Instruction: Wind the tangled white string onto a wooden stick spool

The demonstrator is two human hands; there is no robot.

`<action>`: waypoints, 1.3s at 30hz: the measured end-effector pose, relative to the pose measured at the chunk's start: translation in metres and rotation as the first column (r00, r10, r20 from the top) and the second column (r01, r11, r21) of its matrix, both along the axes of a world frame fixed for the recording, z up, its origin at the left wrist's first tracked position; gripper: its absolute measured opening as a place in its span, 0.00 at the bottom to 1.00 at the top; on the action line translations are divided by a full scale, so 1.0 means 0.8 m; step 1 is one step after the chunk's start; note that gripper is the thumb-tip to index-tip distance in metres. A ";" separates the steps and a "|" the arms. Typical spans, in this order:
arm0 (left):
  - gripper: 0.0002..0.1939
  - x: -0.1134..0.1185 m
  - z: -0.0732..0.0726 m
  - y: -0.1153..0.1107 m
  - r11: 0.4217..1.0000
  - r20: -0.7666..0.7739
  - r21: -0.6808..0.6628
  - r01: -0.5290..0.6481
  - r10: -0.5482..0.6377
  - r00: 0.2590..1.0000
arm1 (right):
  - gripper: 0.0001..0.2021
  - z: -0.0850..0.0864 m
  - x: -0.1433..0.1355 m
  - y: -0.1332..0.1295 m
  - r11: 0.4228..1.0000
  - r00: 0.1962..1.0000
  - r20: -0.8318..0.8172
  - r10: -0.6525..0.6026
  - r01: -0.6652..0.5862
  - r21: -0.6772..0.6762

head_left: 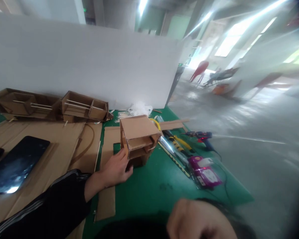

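Observation:
A small cardboard box with inner shelves [137, 127] stands on the green tabletop, its open side facing me. My left hand [117, 167] grips its lower left edge, the fingers along the side wall and the thumb near the front opening. Close to the camera at the bottom, my right hand [201, 219] is curled and somewhat blurred. Whatever its fingers hold, if anything, is hidden. A flat cardboard strip [108, 202] lies under my left wrist.
Two boat-shaped cardboard pieces [84, 106] line the white partition [89, 59]. On the left a dark tablet [18, 164] rests on cardboard sheets. To the right lie yellow-black pliers [178, 146], a glue gun [200, 136] with a cord and a purple packet [205, 176]. The table's right edge drops to the floor.

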State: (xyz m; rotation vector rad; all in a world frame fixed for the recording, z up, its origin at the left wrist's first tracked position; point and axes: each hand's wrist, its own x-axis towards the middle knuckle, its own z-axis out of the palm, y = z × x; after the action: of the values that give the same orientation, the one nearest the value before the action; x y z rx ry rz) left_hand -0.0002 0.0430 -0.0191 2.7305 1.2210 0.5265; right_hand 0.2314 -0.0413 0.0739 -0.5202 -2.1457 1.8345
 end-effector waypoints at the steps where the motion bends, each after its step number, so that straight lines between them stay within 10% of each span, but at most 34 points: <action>1: 0.19 0.000 -0.001 0.000 1.000 0.004 0.005 -0.005 0.005 1.000 | 0.26 0.000 0.004 0.002 0.963 0.963 0.006 -0.268 0.267 0.047; 3: 0.19 0.000 -0.003 0.000 1.000 0.011 0.011 -0.016 0.016 1.000 | 0.18 -0.007 0.008 0.015 0.735 0.742 0.031 -0.670 0.658 0.164; 6: 0.20 0.000 -0.003 0.001 1.000 0.013 0.013 -0.022 0.022 1.000 | 0.14 -0.029 0.004 0.048 0.438 0.467 0.025 -0.884 0.808 0.394; 11: 0.21 0.000 0.002 -0.002 0.998 0.019 -0.024 -0.054 0.055 0.998 | 0.18 -0.051 -0.017 0.084 0.537 0.582 0.084 -0.809 0.673 0.509; 39: 0.18 -0.007 0.006 0.002 0.993 -0.007 -0.118 -0.005 0.004 1.000 | 0.21 -0.088 -0.036 0.081 0.534 0.547 0.215 -0.809 0.531 0.659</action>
State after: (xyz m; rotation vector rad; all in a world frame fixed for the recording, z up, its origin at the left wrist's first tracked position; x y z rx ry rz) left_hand -0.0060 0.0448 -0.0146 2.6340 1.2189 0.4313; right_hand 0.2024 0.0234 0.0039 -1.5815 -2.0807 0.6331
